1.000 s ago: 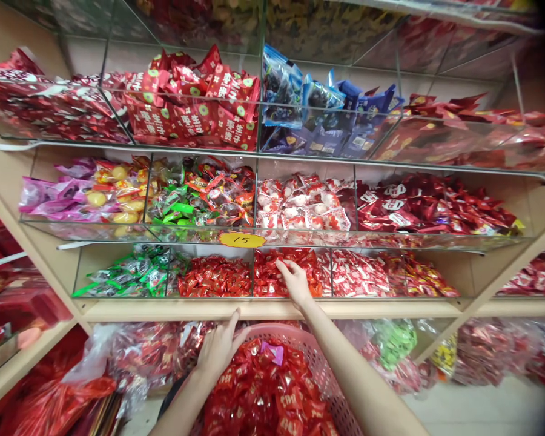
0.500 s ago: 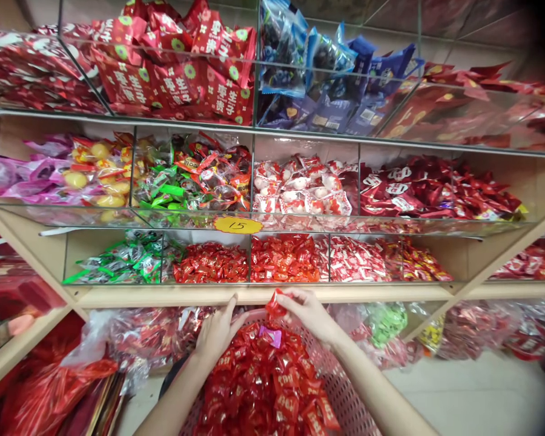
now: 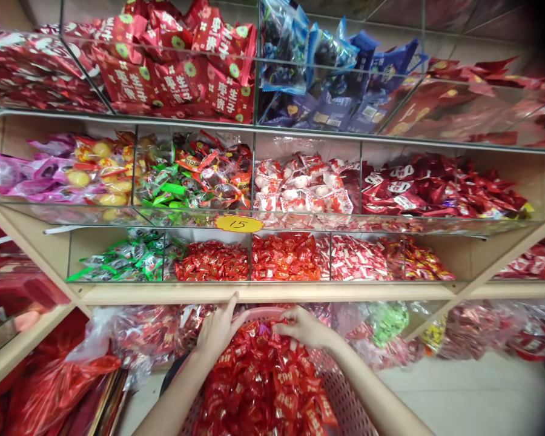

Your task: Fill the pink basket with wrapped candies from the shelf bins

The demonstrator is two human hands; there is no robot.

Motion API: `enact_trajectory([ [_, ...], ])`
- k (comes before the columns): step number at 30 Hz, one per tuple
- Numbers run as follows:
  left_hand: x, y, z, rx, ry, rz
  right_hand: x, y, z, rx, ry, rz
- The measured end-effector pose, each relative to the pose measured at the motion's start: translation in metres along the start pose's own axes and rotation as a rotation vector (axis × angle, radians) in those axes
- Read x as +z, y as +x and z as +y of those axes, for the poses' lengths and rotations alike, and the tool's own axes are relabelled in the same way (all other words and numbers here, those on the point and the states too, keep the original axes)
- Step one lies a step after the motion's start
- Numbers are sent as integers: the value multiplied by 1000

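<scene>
A pink perforated plastic basket [image 3: 340,387] full of red-wrapped candies [image 3: 263,387] is in front of me, below the shelf edge. My left hand [image 3: 218,330] grips its far left rim, thumb over the rim and index finger stretched up to the wooden ledge. Above the candies at the far right of the basket is my right hand [image 3: 306,327], its fingers bent and apart, with no candy visible in them. Near its fingertips a purple-wrapped candy [image 3: 264,327] is partly visible among the red ones.
Shelf compartments with clear dividers hold red candies [image 3: 286,257], white-and-red candies [image 3: 358,259] and green-wrapped sweets [image 3: 127,257]. A yellow price tag [image 3: 238,223] reads 15. The wooden ledge [image 3: 345,293] runs just beyond my hands. Bagged goods [image 3: 386,324] lie underneath.
My right hand has lowered toward the candies in the basket. The red-wrapped candy it was pinching no longer shows in its fingers. My left hand stays nearly in place.
</scene>
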State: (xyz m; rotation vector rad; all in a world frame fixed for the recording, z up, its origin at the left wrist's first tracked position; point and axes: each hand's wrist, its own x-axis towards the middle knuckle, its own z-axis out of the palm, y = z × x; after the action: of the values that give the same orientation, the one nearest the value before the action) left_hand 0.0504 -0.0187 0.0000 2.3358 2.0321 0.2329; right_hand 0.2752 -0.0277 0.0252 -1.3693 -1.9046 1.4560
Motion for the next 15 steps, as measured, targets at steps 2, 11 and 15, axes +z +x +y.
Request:
enact_trajectory([
  [2, 0, 0, 0, 2, 2, -1, -1, 0, -1, -8, -15, 17],
  [11, -1, 0, 0, 4, -8, -2, -8, -4, 1, 25, -85, 69],
  [15, 0, 0, 0, 10, -15, 21, -8, -3, 7, 41, -177, 79],
])
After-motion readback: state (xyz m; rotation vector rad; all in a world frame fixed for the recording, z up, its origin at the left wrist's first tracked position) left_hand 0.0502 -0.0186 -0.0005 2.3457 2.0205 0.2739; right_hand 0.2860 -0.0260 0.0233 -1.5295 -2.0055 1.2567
